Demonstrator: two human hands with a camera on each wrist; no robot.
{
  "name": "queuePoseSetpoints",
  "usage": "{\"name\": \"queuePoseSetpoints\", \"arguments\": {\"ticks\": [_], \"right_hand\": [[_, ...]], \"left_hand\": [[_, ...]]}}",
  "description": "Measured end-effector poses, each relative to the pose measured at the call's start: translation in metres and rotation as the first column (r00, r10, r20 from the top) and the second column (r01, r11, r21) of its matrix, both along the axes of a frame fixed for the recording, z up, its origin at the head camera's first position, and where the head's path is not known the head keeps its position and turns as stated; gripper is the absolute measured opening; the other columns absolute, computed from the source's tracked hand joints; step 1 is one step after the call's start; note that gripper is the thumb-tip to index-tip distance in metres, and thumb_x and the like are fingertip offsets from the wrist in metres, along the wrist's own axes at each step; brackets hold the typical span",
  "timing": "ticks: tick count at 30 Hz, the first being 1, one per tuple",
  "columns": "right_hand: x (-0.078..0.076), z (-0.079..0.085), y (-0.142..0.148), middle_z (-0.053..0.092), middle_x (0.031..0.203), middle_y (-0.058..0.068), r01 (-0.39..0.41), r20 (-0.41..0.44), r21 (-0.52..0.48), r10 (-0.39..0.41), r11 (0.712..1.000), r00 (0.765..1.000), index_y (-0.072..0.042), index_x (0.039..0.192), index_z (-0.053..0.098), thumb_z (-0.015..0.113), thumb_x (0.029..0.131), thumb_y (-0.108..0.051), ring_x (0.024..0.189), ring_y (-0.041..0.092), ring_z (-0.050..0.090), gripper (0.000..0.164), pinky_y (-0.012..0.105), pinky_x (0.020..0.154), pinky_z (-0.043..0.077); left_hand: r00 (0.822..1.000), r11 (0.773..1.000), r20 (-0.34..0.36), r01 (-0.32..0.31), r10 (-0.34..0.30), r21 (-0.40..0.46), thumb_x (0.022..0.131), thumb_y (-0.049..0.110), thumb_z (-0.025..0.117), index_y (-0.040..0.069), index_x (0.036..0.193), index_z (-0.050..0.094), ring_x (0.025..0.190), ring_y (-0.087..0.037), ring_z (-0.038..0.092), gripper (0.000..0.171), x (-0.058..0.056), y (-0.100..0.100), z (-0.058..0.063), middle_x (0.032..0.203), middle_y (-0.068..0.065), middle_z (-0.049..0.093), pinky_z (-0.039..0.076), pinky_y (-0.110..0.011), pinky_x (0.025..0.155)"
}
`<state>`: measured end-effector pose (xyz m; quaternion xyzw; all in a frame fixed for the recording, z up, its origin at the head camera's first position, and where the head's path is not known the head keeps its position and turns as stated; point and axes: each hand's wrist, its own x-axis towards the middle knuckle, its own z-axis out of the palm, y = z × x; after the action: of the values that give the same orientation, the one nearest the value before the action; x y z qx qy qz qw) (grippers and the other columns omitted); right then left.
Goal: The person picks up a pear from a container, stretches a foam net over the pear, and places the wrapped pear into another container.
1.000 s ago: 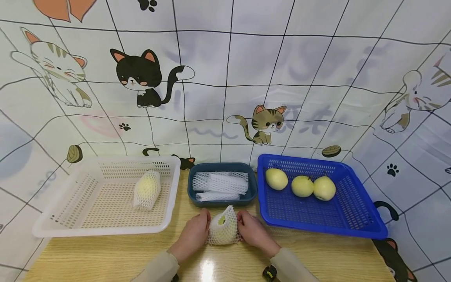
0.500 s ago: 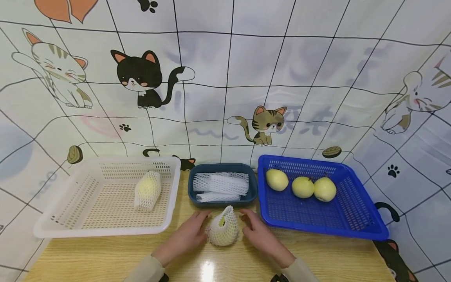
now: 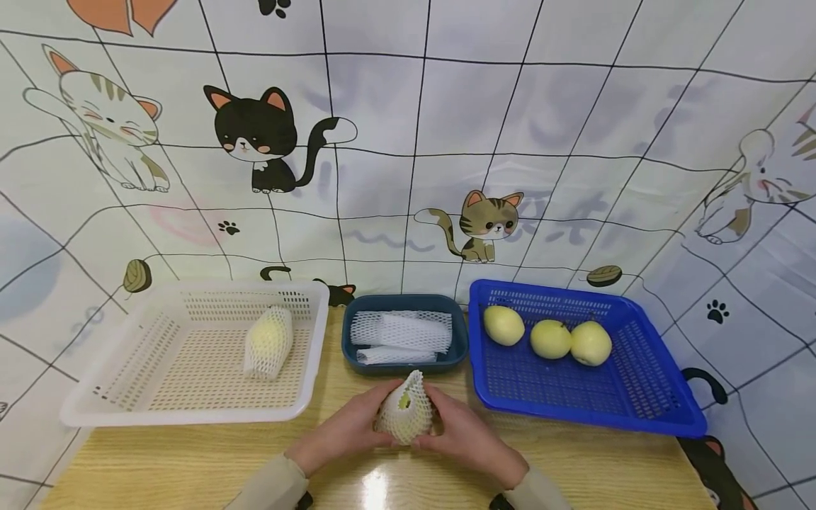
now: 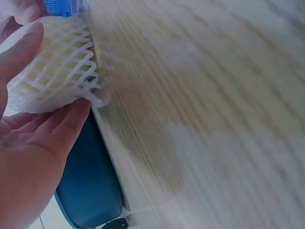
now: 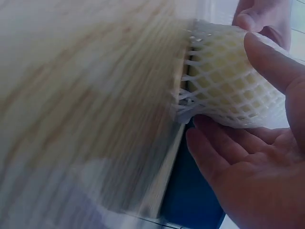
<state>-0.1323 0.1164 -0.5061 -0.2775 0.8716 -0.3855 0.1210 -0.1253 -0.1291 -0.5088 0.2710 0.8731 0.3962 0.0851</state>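
Observation:
A pale yellow pear in a white foam net (image 3: 408, 421) stands on the table in front of me, the net gathered to a point above it. My left hand (image 3: 350, 428) holds its left side, thumb near me and fingers behind. On the other side my right hand (image 3: 464, 433) holds it the same way. In the left wrist view the left thumb (image 4: 24, 52) lies against the netted pear (image 4: 52, 64), with the fingers on its opposite side. The right wrist view has the right fingers (image 5: 224, 145) right at the net (image 5: 228, 76).
A dark teal tray (image 3: 403, 369) with several white foam nets (image 3: 408, 331) stands just behind the hands. At left is a white basket (image 3: 191, 418) with one netted pear (image 3: 268, 341). The blue basket (image 3: 574, 414) at right contains several bare pears (image 3: 550, 339).
A second ago both hands pinched the net's sides. They let go and drew apart, then came in again and now cup the netted pear, which stays in place.

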Motion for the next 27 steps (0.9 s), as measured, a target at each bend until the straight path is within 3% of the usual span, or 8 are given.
{"name": "queuePoseSetpoints", "arguments": {"ticks": [6,18,23,27], "right_hand": [[-0.001,-0.004,-0.003,0.060,0.142,0.008,-0.013,-0.042,0.026,0.014,1.000,0.999,-0.005,0.152,0.045,0.090,0.082,-0.026,0.125,0.022,0.059,0.086,0.042,0.103,0.051],[-0.003,-0.006,-0.006,0.062,0.138,0.006,-0.005,-0.097,0.087,0.014,0.996,0.995,-0.006,0.150,0.046,0.092,0.078,-0.021,0.122,0.021,0.060,0.086,0.043,0.100,0.052],[-0.004,0.002,-0.001,0.061,0.140,0.006,-0.014,-0.025,0.026,0.015,1.000,1.000,-0.007,0.151,0.046,0.092,0.078,-0.019,0.124,0.023,0.059,0.088,0.044,0.102,0.051],[-0.002,0.009,0.004,0.058,0.143,0.005,-0.014,0.078,-0.076,0.020,0.997,0.997,-0.008,0.154,0.043,0.089,0.081,-0.022,0.126,0.024,0.059,0.087,0.041,0.102,0.051]], "left_hand": [[1.000,1.000,-0.017,0.005,-0.005,0.002,0.074,0.008,0.093,0.006,0.151,0.043,0.128,-0.021,0.055,0.091,0.000,0.003,-0.003,0.145,-0.008,0.056,0.046,-0.042,0.109],[0.996,0.999,-0.093,-0.013,0.008,-0.049,0.071,0.008,0.094,0.006,0.139,0.050,0.113,-0.017,0.061,0.081,-0.002,0.008,-0.008,0.126,-0.006,0.065,0.052,-0.038,0.099],[0.998,0.998,-0.036,-0.058,0.058,0.000,0.073,0.014,0.095,0.004,0.141,0.051,0.118,-0.019,0.061,0.082,0.000,0.008,-0.006,0.131,-0.007,0.064,0.051,-0.040,0.101],[0.992,0.983,0.100,-0.090,0.074,0.160,0.076,0.017,0.094,0.005,0.146,0.047,0.122,-0.021,0.059,0.086,0.005,0.007,-0.006,0.138,-0.008,0.059,0.051,-0.035,0.102]]}}
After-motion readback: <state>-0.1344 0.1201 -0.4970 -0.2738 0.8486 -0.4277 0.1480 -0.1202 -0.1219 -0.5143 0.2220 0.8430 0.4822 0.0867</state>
